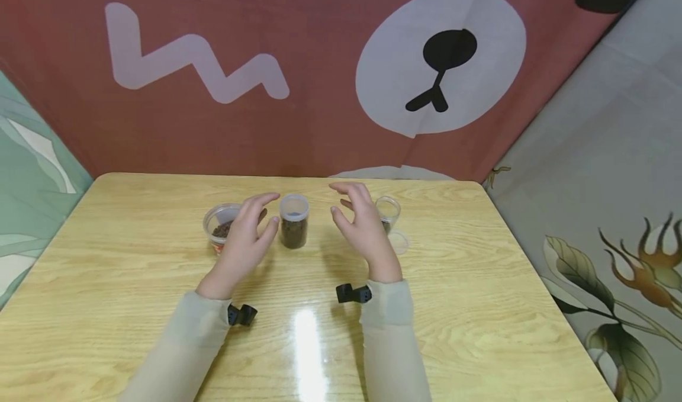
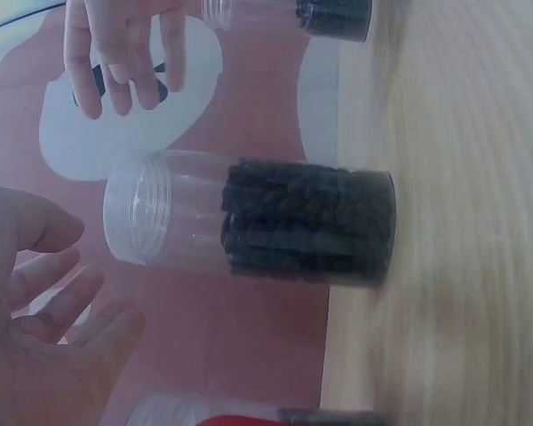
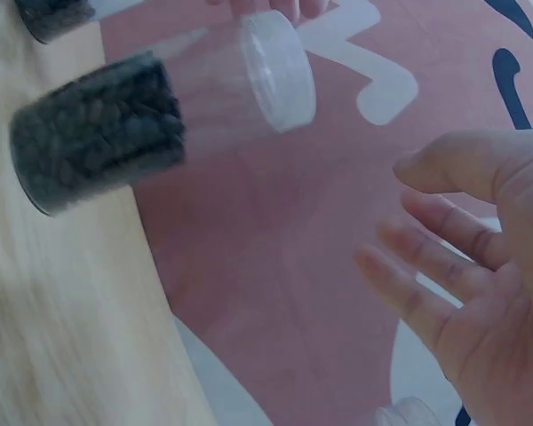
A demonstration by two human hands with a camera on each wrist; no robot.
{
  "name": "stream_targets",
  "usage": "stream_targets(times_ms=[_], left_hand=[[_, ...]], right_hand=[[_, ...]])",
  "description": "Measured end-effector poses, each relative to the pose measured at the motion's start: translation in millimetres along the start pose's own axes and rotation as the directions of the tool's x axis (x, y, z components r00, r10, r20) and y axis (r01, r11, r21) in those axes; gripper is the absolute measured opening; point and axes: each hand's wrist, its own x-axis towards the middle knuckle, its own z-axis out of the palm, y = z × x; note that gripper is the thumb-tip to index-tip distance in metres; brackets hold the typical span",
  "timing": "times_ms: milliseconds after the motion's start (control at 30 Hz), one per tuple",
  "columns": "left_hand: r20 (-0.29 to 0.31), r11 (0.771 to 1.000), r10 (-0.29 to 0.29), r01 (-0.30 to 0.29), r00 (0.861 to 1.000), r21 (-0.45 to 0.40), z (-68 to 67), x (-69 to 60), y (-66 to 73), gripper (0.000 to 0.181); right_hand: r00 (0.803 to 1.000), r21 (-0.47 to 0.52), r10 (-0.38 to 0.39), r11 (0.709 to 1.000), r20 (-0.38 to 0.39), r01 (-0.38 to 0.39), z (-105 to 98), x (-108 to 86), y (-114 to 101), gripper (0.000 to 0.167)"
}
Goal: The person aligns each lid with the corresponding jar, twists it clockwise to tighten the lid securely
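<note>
A clear jar [image 1: 294,227] with a translucent white lid stands upright on the table, its lower part filled with small dark pieces. My left hand [image 1: 242,242] hovers just left of it, fingers loosely bent and apart from the jar. On the jar's other side, my right hand [image 1: 366,227] is raised, thumb and fingers spread with nothing between them. In the left wrist view the jar [image 2: 302,222] shows a gap between its lid and the left fingertips. The right wrist view likewise has the jar [image 3: 98,133] apart from the right fingers.
Left of the left hand sits a clear tub [image 1: 213,219] with dark brown bits inside. Partly behind the right hand stands another clear container [image 1: 389,208] with dark contents low down. A clear round lid [image 1: 399,242] lies beside it on the wooden table [image 1: 479,307]. Printed cloth [image 1: 319,118] hangs behind.
</note>
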Motion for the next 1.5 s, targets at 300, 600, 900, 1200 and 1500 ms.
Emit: stream_targets(times_ms=[300,600,900,1200,1500], left_hand=[[-0.051,0.986,0.155,-0.151,0.987,0.076,13.1,6.1,15.3,0.041],[-0.035,0.967,0.244,-0.241,0.969,0.086,36.9,7.5,25.3,0.038],[0.035,0.968,0.240,-0.242,0.970,0.064,59.6,10.6,37.8,0.039],[0.147,0.994,0.104,-0.096,0.984,-0.061,83.7,14.8,42.6,0.046],[0.300,0.983,-0.061,0.109,0.952,-0.144,103.9,24.1,38.9,0.057]], right_hand=[[0.982,-0.053,-0.044,0.998,-0.182,0.035,-24,-5.6,12,0.037],[0.954,-0.022,0.063,0.997,-0.294,-0.073,-48,-18.5,30,0.037],[0.893,0.035,0.299,0.952,-0.335,-0.306,-71,-32.5,47,0.037],[0.871,0.018,0.431,0.898,-0.237,-0.439,-72,-36.2,64,0.040],[0.798,-0.084,0.593,0.794,-0.111,-0.602,-71,-41.8,76,0.045]])
